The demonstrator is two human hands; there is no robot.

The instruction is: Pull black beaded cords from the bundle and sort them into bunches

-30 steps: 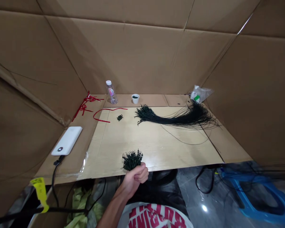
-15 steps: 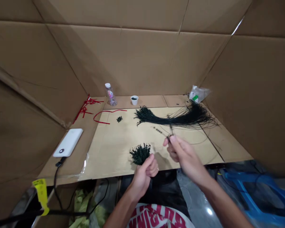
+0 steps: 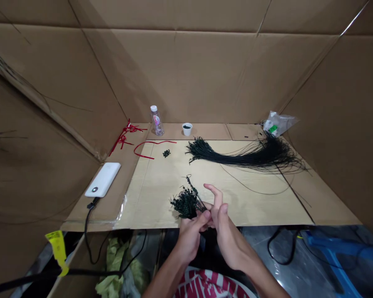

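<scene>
My left hand (image 3: pixel 191 232) is closed round the stems of a bunch of dark green beaded wires (image 3: pixel 185 203), held at the near edge of the pale board (image 3: pixel 161 186). My right hand (image 3: pixel 222 223) is right beside it, thumb and forefinger pinched on one beaded wire (image 3: pixel 193 188) that lies against the bunch, the other fingers stretched out. A large loose sheaf of black wires (image 3: pixel 245 153) lies across the back of the board. A small heap of dark beads (image 3: pixel 166 153) sits to its left.
A white cup of beads (image 3: pixel 187 129) and a small plastic bottle (image 3: pixel 156 121) stand at the back. Red ribbons (image 3: pixel 127 136) lie at back left, a white power bank (image 3: pixel 103 185) with its cable at left, a plastic bag (image 3: pixel 276 123) at back right. Cardboard walls surround the table.
My right hand came into view with a single wire and moved it left to the bunch in my left hand. The view has shifted slightly.
</scene>
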